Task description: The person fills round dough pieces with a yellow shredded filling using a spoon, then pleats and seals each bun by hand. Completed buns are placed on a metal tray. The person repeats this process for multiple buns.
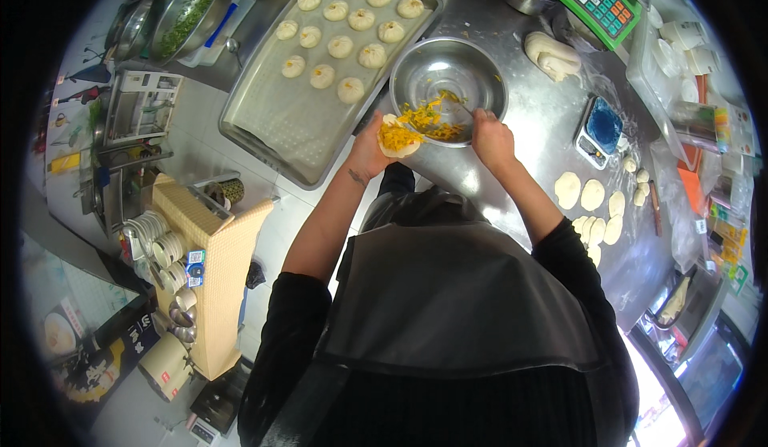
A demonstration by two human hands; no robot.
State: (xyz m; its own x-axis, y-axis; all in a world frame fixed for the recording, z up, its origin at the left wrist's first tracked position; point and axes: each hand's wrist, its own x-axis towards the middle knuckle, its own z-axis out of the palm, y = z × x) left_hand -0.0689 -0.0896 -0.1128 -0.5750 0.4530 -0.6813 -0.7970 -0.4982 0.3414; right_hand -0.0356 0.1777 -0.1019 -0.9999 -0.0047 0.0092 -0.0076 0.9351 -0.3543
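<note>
On my left hand (367,150) lies a round dough wrapper (393,152) heaped with shredded yellow-orange filling (397,137). My fingers are beneath and around the wrapper's edge, partly hidden by it. My right hand (493,138) grips the handle of a metal spoon (463,106), whose far end dips into more filling in a stainless steel bowl (414,63). The filling in the bowl (444,130) clings to its near side. At the bowl's near left rim, the wrapper sits close to the loose shreds.
Left of the bowl, a metal tray (264,141) carries rows of pleated buns (340,46). Flattened wrappers (567,190), a rolling pin (656,208), a small scale (600,132) and a dough lump (551,56) occupy the steel worktop (528,117). A green scale (591,3) stands at the back.
</note>
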